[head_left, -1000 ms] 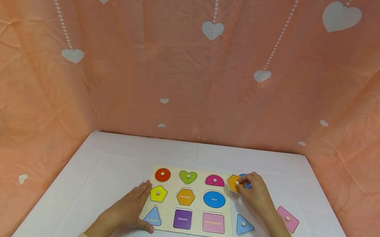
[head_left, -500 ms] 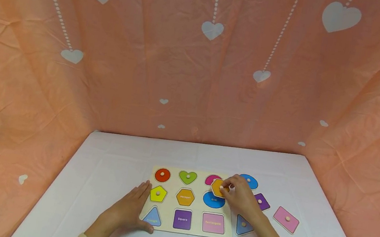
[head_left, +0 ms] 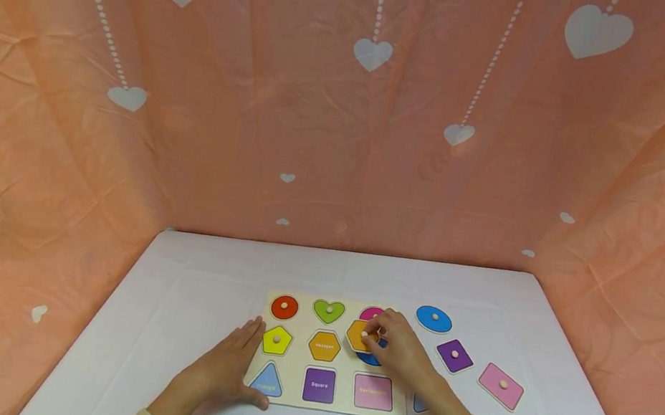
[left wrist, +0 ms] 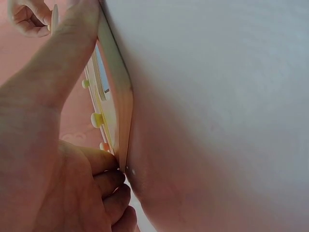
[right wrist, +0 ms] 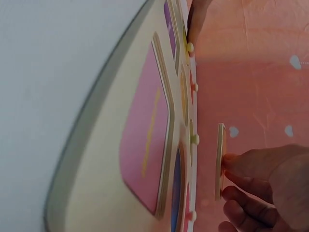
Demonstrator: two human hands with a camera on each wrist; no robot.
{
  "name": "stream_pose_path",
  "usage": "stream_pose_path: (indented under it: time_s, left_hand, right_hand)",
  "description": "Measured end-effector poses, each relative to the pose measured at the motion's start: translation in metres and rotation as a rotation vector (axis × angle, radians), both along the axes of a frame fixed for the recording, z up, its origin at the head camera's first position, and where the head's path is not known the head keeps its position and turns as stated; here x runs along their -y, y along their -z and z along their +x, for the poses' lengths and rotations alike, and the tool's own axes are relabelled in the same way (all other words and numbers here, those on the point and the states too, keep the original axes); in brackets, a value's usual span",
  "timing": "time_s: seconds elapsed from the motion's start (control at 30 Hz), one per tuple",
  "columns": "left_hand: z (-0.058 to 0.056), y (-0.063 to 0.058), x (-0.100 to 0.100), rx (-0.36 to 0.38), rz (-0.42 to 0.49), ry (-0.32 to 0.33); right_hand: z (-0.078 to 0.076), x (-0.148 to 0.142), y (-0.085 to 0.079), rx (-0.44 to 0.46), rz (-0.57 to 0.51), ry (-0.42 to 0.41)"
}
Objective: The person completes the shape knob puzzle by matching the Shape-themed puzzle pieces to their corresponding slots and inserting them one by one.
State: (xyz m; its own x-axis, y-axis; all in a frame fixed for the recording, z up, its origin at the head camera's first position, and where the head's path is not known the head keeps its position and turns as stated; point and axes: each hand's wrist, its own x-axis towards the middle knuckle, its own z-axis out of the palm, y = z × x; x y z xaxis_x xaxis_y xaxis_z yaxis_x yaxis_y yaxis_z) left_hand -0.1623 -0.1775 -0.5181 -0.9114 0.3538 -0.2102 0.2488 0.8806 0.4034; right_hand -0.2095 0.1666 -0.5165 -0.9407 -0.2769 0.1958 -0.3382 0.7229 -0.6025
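My right hand (head_left: 407, 356) pinches an orange hexagon puzzle piece (head_left: 355, 335) by its small knob. The piece hangs over the right part of the wooden shape board (head_left: 290, 398), partly covering the blue oval recess (head_left: 369, 360) and the magenta semicircle (head_left: 369, 312). In the right wrist view the hexagon piece (right wrist: 220, 162) stands clear of the board, seen edge-on. My left hand (head_left: 224, 364) rests against the board's left edge, fingers extended along it and thumb by the near corner. The orange recess marked Hexagon (head_left: 324, 346) lies uncovered in the board's middle.
Right of the board lie a blue oval piece (head_left: 434, 319), a purple square piece (head_left: 455, 356) and a pink rectangle piece (head_left: 501, 387). A blue triangle piece (head_left: 419, 404) is mostly behind my right forearm. Peach cloth (head_left: 354, 153) with hearts surrounds the white table (head_left: 219, 262).
My right hand has carried the hexagon piece leftward from beside the blue oval piece to above the board's right part. My left hand stays at the board's left edge.
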Motion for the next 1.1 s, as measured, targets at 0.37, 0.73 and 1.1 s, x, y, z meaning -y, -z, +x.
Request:
stream_pose_path:
  time_s: [0.37,0.73,1.1]
  left_hand:
    - [-0.001,0.000,0.000,-0.013,-0.007,0.011]
    - [-0.001,0.003,0.000,-0.008,-0.016,0.015]
    - [-0.001,0.004,0.001,-0.020,-0.016,0.018]
  right_hand:
    - [0.000,0.019,0.002,0.010,0.006,-0.046]
    - [0.003,0.030,0.005,0.047,0.015,-0.086]
    - [-0.003,0.042,0.007,-0.022,0.078,-0.141]
